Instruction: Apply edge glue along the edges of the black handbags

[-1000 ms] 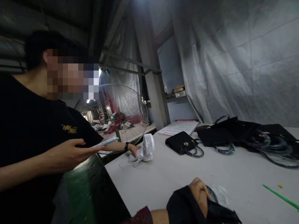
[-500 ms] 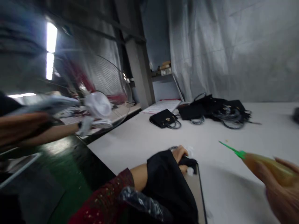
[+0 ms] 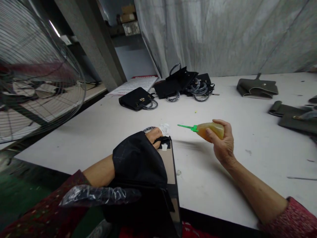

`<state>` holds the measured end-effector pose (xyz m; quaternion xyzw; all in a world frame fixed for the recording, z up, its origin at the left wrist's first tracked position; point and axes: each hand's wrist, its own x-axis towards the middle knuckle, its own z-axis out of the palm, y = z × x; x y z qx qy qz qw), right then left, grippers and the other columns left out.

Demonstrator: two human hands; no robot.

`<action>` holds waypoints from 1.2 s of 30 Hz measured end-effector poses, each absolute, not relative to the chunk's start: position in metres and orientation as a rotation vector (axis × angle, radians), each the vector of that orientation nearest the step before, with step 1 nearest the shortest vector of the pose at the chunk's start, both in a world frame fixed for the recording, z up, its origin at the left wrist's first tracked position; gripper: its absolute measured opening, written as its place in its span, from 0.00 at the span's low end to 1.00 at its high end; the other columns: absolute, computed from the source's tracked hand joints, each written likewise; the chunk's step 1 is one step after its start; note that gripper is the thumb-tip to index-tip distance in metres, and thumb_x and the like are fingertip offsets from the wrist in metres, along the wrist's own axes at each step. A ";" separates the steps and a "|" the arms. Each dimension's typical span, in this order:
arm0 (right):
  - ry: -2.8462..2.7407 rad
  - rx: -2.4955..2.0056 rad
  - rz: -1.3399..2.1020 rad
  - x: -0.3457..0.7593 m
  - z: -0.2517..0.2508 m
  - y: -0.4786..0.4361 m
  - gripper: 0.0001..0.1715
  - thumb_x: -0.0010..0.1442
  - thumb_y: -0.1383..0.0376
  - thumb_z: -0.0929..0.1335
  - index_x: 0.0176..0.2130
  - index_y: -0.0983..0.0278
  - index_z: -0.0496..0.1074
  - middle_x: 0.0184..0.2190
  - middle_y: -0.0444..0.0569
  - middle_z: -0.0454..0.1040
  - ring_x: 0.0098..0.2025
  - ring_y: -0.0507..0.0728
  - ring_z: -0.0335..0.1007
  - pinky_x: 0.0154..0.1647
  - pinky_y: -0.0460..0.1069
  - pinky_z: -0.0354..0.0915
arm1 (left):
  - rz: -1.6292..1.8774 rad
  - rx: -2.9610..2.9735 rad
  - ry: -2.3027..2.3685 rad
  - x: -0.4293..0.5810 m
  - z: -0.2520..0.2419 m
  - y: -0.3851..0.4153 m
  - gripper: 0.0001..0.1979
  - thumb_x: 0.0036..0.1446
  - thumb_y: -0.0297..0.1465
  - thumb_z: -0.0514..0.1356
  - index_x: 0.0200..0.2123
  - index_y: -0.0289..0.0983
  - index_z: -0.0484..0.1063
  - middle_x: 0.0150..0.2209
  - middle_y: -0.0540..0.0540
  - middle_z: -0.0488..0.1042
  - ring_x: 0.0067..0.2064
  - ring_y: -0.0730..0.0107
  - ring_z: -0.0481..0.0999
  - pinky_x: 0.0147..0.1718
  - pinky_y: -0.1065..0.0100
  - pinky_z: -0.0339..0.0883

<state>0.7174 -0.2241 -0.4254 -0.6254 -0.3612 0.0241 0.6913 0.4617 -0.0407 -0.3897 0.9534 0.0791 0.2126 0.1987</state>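
My left hand [image 3: 154,135] pinches the dark edge of a black handbag [image 3: 140,162] that lies partly turned out at the table's front edge. Black lining drapes over that wrist, and a beige inner panel [image 3: 169,165] shows along the bag's right side. A plastic-wrapped handle [image 3: 99,195] sticks out to the left, across my forearm. My right hand [image 3: 224,143] is wrapped round a squeeze bottle [image 3: 209,130] of amber liquid. Its thin green nozzle points left, apart from the bag. Beside my left fingertips is a crumpled white scrap [image 3: 164,128].
Black handbags [image 3: 178,82] with wrapped handles are heaped at the back of the white table [image 3: 86,132]; one handbag [image 3: 137,98] sits separately. Olive bag pieces [image 3: 257,87] lie at the right. A large wire-caged fan [image 3: 42,66] stands at the left. A thin rod [image 3: 300,178] lies at the right.
The view has swung right, bringing in the olive pieces; the other person's arm at the left is out of view. My right hand has brought the bottle closer to the bag. My left hand keeps its grip.
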 end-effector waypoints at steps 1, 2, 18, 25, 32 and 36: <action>-0.819 -1.401 0.094 0.718 -0.425 -0.225 0.25 0.57 0.53 0.75 0.50 0.58 0.70 0.40 0.48 0.73 0.35 0.57 0.72 0.34 0.52 0.73 | 0.526 2.703 0.219 0.463 -0.394 -0.038 0.17 0.65 0.30 0.56 0.55 0.46 0.71 0.57 0.46 0.74 0.59 0.61 0.72 0.63 0.59 0.63; -0.829 -1.405 0.141 0.719 -0.425 -0.227 0.25 0.56 0.53 0.75 0.50 0.58 0.71 0.40 0.47 0.73 0.35 0.57 0.72 0.34 0.52 0.73 | 0.474 2.739 0.235 0.465 -0.400 -0.035 0.16 0.66 0.31 0.55 0.55 0.46 0.71 0.56 0.46 0.74 0.58 0.61 0.72 0.62 0.59 0.63; -1.069 -1.584 0.296 0.716 -0.433 -0.210 0.25 0.57 0.50 0.73 0.49 0.60 0.72 0.37 0.45 0.75 0.36 0.58 0.69 0.40 0.53 0.67 | 0.671 2.836 0.422 0.493 -0.482 0.006 0.08 0.63 0.35 0.56 0.37 0.39 0.73 0.34 0.44 0.72 0.37 0.63 0.71 0.36 0.64 0.63; -1.111 -1.593 0.309 0.718 -0.429 -0.202 0.26 0.55 0.50 0.74 0.48 0.60 0.73 0.39 0.45 0.74 0.37 0.58 0.69 0.40 0.53 0.67 | 0.591 2.859 0.407 0.494 -0.479 0.007 0.10 0.64 0.37 0.56 0.35 0.38 0.72 0.33 0.45 0.71 0.36 0.64 0.71 0.36 0.65 0.63; -1.180 -1.560 0.364 0.721 -0.416 -0.206 0.26 0.56 0.50 0.74 0.49 0.59 0.72 0.33 0.43 0.72 0.33 0.57 0.68 0.36 0.52 0.66 | 0.442 2.870 0.441 0.495 -0.465 0.004 0.12 0.64 0.39 0.58 0.34 0.37 0.73 0.32 0.46 0.70 0.35 0.66 0.70 0.37 0.66 0.62; -1.213 -1.596 0.278 0.719 -0.417 -0.203 0.27 0.57 0.49 0.73 0.50 0.60 0.72 0.35 0.45 0.72 0.34 0.57 0.68 0.38 0.55 0.67 | 0.377 2.866 0.453 0.495 -0.456 0.001 0.14 0.62 0.42 0.62 0.36 0.37 0.74 0.34 0.46 0.71 0.36 0.67 0.70 0.35 0.68 0.62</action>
